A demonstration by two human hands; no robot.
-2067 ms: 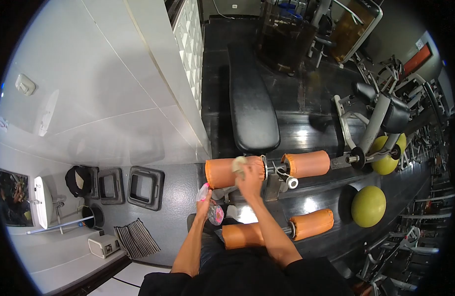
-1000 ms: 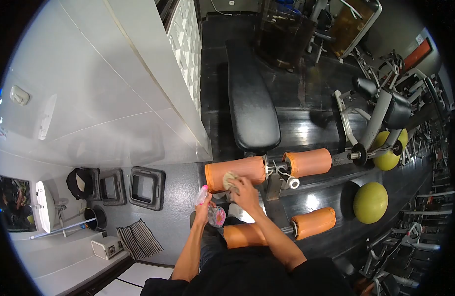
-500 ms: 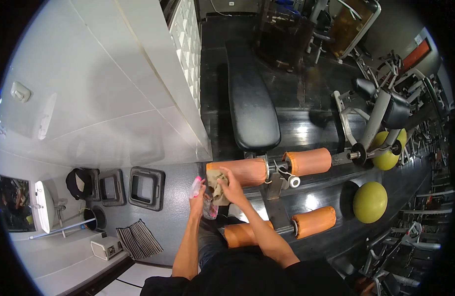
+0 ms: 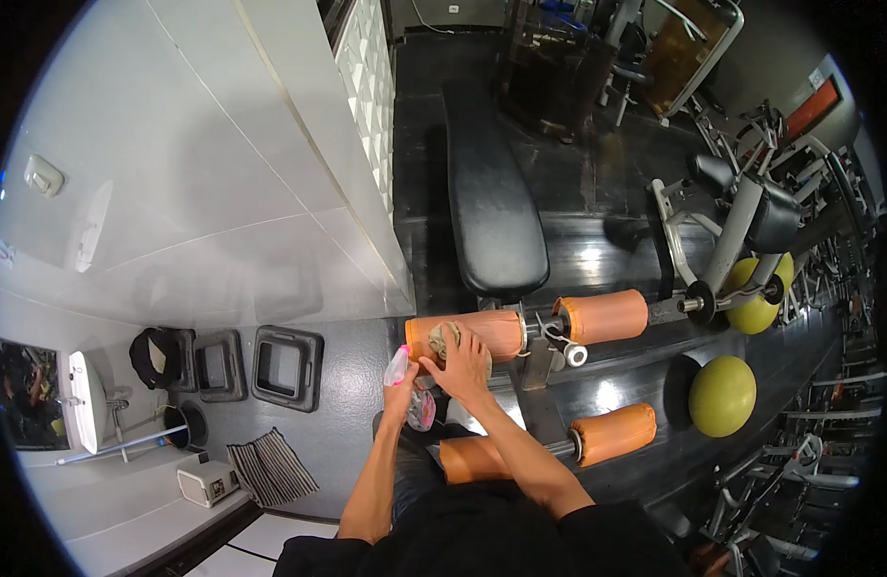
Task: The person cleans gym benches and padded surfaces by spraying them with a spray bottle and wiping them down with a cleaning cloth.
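My left hand [image 4: 397, 396] is wrapped round a clear spray bottle [image 4: 422, 412] with a pink nozzle, just left of the upper orange roller pad [image 4: 502, 330]. On that pad my right hand [image 4: 463, 373] presses a crumpled beige cloth [image 4: 445, 337], its fingers curved over it. Part of the cloth is hidden under the hand. A second orange pad [image 4: 603, 316] sits on the same bar to the right, past a metal post. Two lower orange pads [image 4: 613, 434] are closer to my body, one partly behind my right forearm.
Beyond the pads stretches a black padded bench [image 4: 501, 231]. Green exercise balls [image 4: 722, 395] and weight machines [image 4: 751, 221] stand at right. Left are a grey wall, black step platforms [image 4: 288, 367], a striped mat [image 4: 272, 466], a bucket [image 4: 186, 425] and a sink [image 4: 86, 402].
My right hand has brought the cloth down from beside the bottle onto the upper orange pad and flattened over it. The left hand with the spray bottle has shifted slightly right.
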